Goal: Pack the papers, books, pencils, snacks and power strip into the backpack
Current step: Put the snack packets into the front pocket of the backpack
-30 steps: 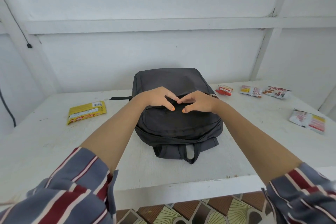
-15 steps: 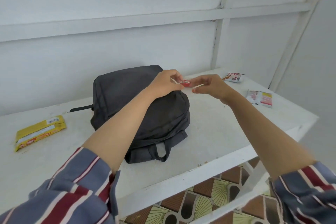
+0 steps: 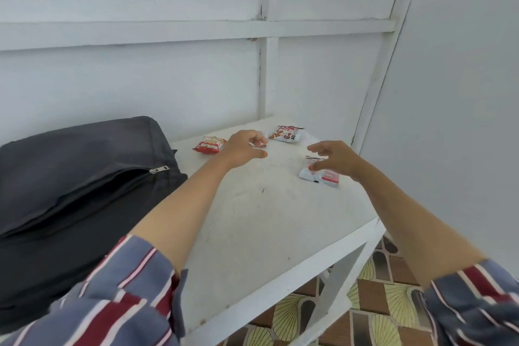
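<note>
White worktop (image 3: 266, 219), and a dark grey backpack (image 3: 84, 166) lies flat at its left, with a metal zip pull (image 3: 158, 169) glinting on the front panel. Over at the far right corner are the snacks! A red packet (image 3: 209, 145) lies just beside the backpack's top edge. Right next to it hovers the left hand (image 3: 241, 150), fingers curled over a scrap of white-and-red wrapper (image 3: 261, 143). Most of that is hidden, so I cannot tell whether the grip is clamped on it. Beyond those fingers a red-and-white packet (image 3: 286, 134) lies near the wall (image 3: 140, 78). The right hand (image 3: 337, 159) is low over a white packet (image 3: 323, 177) with red print, fingers spread, grip apart, thumb tip just at its near edge. Both forearms are bare, with striped sleeves (image 3: 126, 289) at the bottom of view. Patterned floor tiles (image 3: 379, 303) show below the worktop's edge.
</note>
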